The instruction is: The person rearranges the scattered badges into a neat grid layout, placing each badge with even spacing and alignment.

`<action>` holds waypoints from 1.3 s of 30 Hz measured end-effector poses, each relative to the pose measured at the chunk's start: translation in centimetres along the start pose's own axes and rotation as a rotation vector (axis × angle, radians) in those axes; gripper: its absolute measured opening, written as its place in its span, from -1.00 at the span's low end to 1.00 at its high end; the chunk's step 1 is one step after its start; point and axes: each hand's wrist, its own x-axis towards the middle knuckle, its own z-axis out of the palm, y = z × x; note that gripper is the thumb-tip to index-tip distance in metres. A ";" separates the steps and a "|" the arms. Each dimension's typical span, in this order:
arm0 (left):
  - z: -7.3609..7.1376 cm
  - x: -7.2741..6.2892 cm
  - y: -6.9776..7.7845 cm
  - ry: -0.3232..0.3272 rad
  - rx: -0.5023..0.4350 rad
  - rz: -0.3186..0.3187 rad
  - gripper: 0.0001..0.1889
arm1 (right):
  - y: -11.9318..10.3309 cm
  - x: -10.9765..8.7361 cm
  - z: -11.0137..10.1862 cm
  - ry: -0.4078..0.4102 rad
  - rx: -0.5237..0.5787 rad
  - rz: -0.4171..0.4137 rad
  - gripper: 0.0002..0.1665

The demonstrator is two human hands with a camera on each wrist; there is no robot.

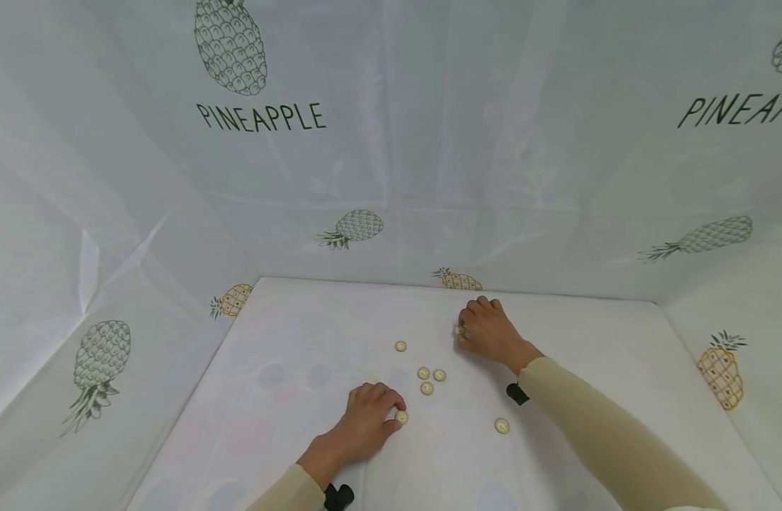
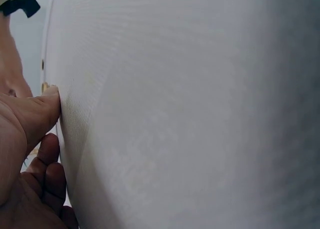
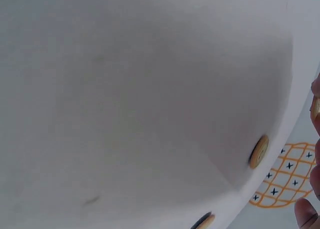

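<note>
Pinches the first button (image 1: 401,417) between thumb and finger of the left hand (image 1: 369,420), at that hand's right edge; cannot tell whether also resting on the white cloth (image 1: 289,426). Grips the second button (image 1: 460,330) at the fingertips of the right hand (image 1: 491,332), on that hand's left edge, farther from the body. Seems to turn on the group of three buttons (image 1: 426,388) lying between those hands: ahead and to the right of the first button, yet back toward the body and to the left of the second. Looks nearer to the left hand, across a short stretch of cloth, touching neither hand. Packs closely, two side by side and one just toward the body; cannot tell whether touching rim to rim. Offers no long axis to line up with, being round and flat. Also includes the far button (image 1: 400,346), alone, straight ahead of the first and left of the second, and the near button (image 1: 502,426), well to the right of the left hand and, from the head view, near the black strap (image 1: 517,394) at the right wrist.
</note>
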 end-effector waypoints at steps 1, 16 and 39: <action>0.0 0.0 -0.1 -0.002 -0.001 -0.003 -0.84 | -0.2 0.3 0.1 -0.012 0.003 0.005 -0.76; 0.1 0.1 0.0 -0.013 0.004 -0.022 -0.84 | -0.9 2.4 1.3 -0.127 0.066 0.076 -0.82; 0.1 0.2 -0.1 -0.012 0.008 -0.027 -0.84 | -1.0 2.9 2.3 -0.142 0.079 0.096 -0.82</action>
